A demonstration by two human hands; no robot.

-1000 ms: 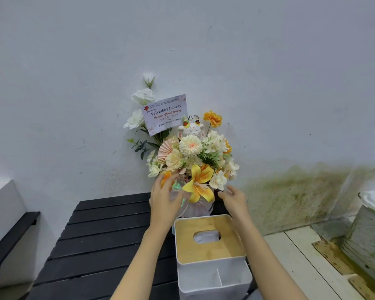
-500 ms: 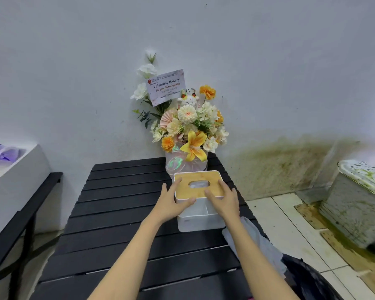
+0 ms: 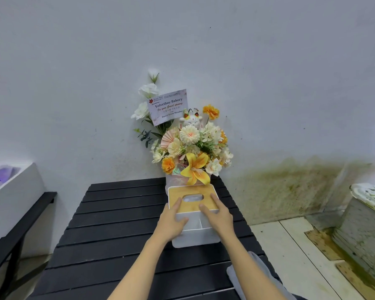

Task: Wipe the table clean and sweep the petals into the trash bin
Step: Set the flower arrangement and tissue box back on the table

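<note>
Left hand (image 3: 172, 221) and right hand (image 3: 218, 215) gripping tissue box (image 3: 193, 213) on table (image 3: 117, 213). Risk: box touching flower arrangement (image 3: 191, 152); pushing back could be tipping it, shedding petals.

A: What is the person wearing on the arms?

B: Nothing that shows. Both forearms are bare right down to the frame's lower edge, no sleeves or cuffs.

A: And the hands?

B: The left hand (image 3: 173, 221) and right hand (image 3: 217, 217) are bare too: no gloves, rings, watch or bands visible.
</note>
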